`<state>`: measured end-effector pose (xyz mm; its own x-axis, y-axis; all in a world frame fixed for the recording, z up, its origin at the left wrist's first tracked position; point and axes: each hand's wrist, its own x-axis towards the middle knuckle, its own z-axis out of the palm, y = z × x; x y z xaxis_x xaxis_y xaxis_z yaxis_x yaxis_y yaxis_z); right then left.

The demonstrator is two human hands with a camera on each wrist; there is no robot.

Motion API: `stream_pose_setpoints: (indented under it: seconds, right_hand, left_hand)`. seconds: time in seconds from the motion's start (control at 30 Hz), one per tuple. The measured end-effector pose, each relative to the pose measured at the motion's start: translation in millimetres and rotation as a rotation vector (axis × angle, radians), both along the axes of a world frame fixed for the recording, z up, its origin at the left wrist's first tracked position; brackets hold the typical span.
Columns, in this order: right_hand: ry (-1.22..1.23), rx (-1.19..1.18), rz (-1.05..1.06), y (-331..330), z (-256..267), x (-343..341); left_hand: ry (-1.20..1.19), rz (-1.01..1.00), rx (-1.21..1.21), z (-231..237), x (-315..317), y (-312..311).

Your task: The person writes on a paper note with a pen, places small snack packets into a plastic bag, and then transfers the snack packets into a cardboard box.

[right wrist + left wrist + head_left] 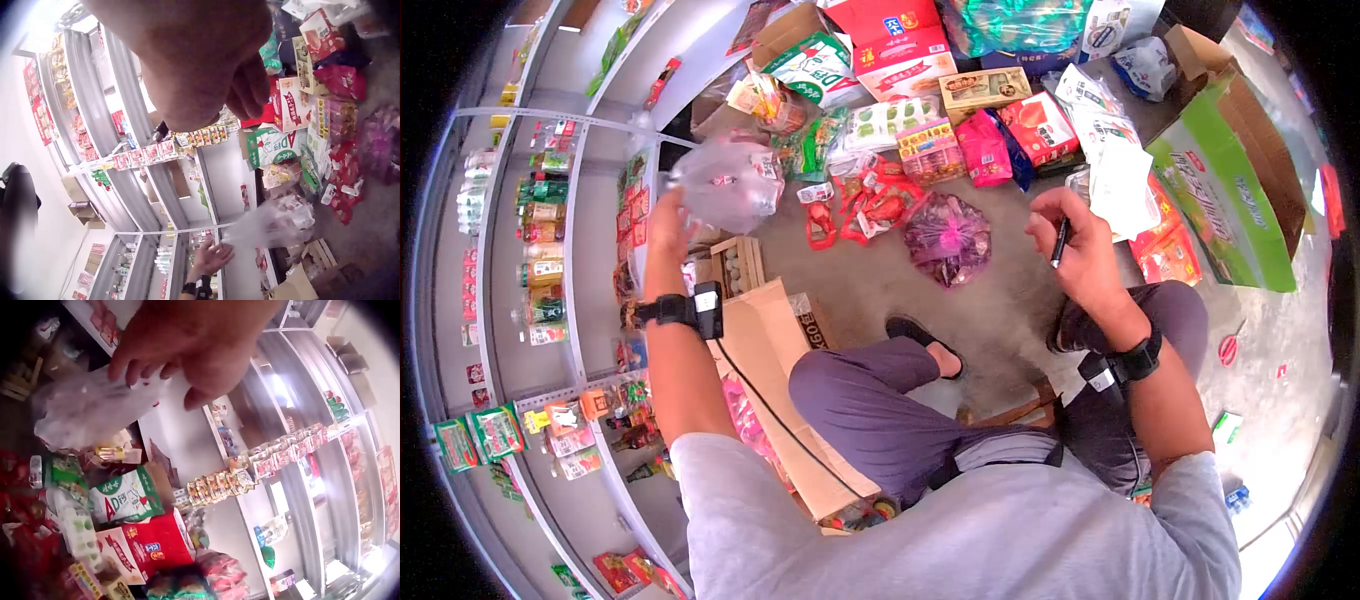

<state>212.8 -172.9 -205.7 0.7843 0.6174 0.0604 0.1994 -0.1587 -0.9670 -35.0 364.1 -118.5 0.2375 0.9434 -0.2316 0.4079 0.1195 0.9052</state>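
Observation:
My left hand (666, 238) is raised at the left beside the shelves. Its fingers are loosely bent, with the thumb apart from them in the left wrist view. A clear plastic bag (735, 182), blurred and with something inside, hangs in the air right at its fingertips. The bag's narrow end points toward the hand in the right wrist view. On the other side, my right hand (1082, 245) holds a black pen (1060, 242) with curled fingers, near white papers (1122, 185). Between the hands, a purple bag (947, 240) tied at the top lies on the floor.
Metal shelves (580, 300) with bottles and packets line the left. Red net packs (880, 205), a pink packet (984, 150), a red carton (890, 45) and other goods lie ahead. A green carton (1225, 190) stands at right. An open cardboard box (765, 350) is beside the left leg.

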Motion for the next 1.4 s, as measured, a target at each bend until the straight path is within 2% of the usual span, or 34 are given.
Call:
stream_pose_setpoints:
  seconds: [0.1, 0.17, 0.23, 0.3, 0.37, 0.43, 0.5, 0.53, 0.57, 0.6, 0.63, 0.67, 0.77, 0.8, 0.93, 1.03, 1.17, 1.23, 1.33, 1.37, 1.4]
  right_hand:
    - [-0.030, -0.003, 0.017, 0, 15, 4]
    - [-0.098, 0.040, 0.020, -6, 20, 10]
    - [-0.291, 0.036, -0.062, -24, 32, 25]
    - [-0.163, 0.148, -0.217, -59, 37, 52]
    - [0.008, 0.362, -0.360, -103, 50, 82]
    - [0.019, 0.173, -0.510, -153, 19, 117]
    - [0.034, -0.065, -0.639, -193, -61, 154]
    - [-0.033, -0.241, -0.636, -211, -114, 165]
    - [-0.103, -0.411, -0.628, -222, -150, 173]
    - [-0.045, -0.536, -0.686, -215, -149, 163]
    - [0.025, -0.668, -0.738, -208, -153, 148]
    - [0.107, -0.699, -0.740, -211, -209, 158]
    - [0.009, -0.601, -0.904, -181, -210, 139]
    - [0.007, -0.524, -0.871, -174, -210, 143]
    - [-0.172, -0.638, -0.812, -149, -215, 149]
    - [-0.194, -0.817, -0.806, -140, -223, 158]
    - [0.095, -0.632, -0.791, -142, -235, 163]
    - [0.218, -0.470, -0.815, -147, -226, 159]
    - [0.671, 0.211, -0.735, -151, -178, 144]
    - [0.815, 0.439, -0.678, -152, -156, 135]
    - [0.846, 0.533, -0.611, -154, -128, 124]
  left_hand:
    - [0.013, -0.193, -0.090, -82, -20, -12]
    - [0.056, -0.308, -0.170, -94, 5, -114]
    - [0.105, -0.547, -0.282, -146, 6, -168]
    - [0.239, -0.671, -0.358, -173, 13, -250]
    - [0.351, -0.951, -0.152, -177, 10, -327]
    - [0.345, -1.011, -0.357, -184, 4, -386]
    - [0.395, -1.109, -0.259, -193, -6, -426]
    - [0.361, -1.150, -0.286, -194, -9, -441]
    - [0.324, -1.190, -0.307, -197, -13, -451]
    - [0.363, -1.219, -0.206, -199, -20, -460]
    - [0.425, -1.196, -0.220, -204, -27, -464]
    - [0.492, -1.172, -0.240, -195, -28, -472]
    - [0.568, -1.130, -0.215, -192, -39, -472]
    - [0.604, -1.115, -0.205, -190, -41, -470]
    - [0.697, -1.097, -0.134, -181, -49, -462]
    - [0.680, -1.021, -0.206, -186, -56, -461]
    - [0.662, -1.017, -0.162, -174, -57, -467]
    - [0.674, -1.012, -0.136, -148, -41, -472]
    - [0.516, -0.889, -0.009, -134, -37, -458]
    - [0.419, -0.803, -0.064, -128, -31, -454]
    - [0.327, -0.715, -0.131, -125, -28, -448]
